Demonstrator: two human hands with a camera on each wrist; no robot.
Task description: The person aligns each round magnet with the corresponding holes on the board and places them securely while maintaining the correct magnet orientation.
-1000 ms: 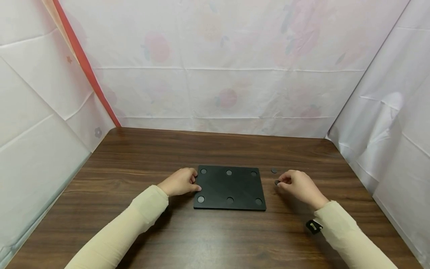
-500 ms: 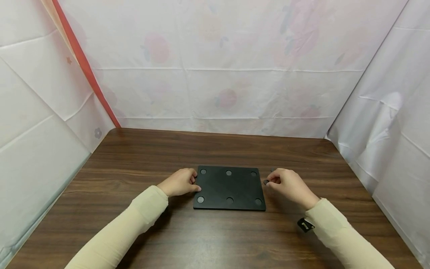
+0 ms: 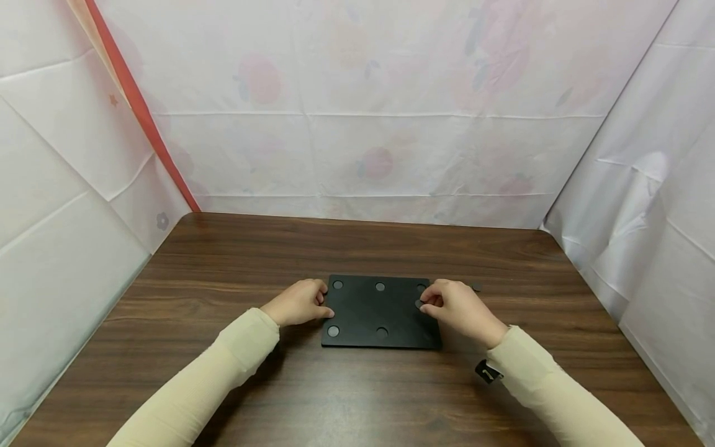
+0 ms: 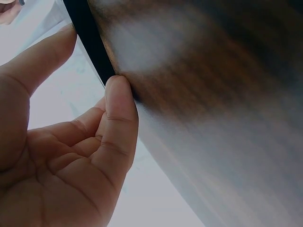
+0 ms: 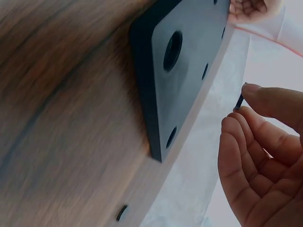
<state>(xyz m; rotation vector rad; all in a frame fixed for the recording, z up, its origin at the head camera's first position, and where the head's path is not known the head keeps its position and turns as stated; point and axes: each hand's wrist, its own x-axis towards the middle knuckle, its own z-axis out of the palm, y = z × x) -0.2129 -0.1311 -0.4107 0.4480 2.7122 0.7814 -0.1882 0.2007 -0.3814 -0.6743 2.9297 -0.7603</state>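
A flat black rectangular board (image 3: 357, 310) lies on the table, with several round recesses along its long sides. Some circles look lighter grey; I cannot tell whether these hold discs. My left hand (image 3: 298, 303) grips the board's left edge, thumb near the front and curled fingers farther back. Above the right part of the board, my right hand (image 3: 460, 310) pinches a small dark disc (image 3: 419, 304) between thumb and forefinger. The right wrist view shows this disc (image 5: 240, 100) edge-on, apart from the board. The board's right front corner recess is hidden by my right hand in the head view.
Another small dark disc (image 3: 476, 287) lies on the brown wooden table (image 3: 268, 248), right of the board. A black device (image 3: 488, 372) hangs at my right wrist. White printed cloth (image 3: 357, 124) stands behind the table and along both sides.
My right hand has moved left with the pinched disc, from the table beside the board to over its right part. My left hand and the board have stayed in place.
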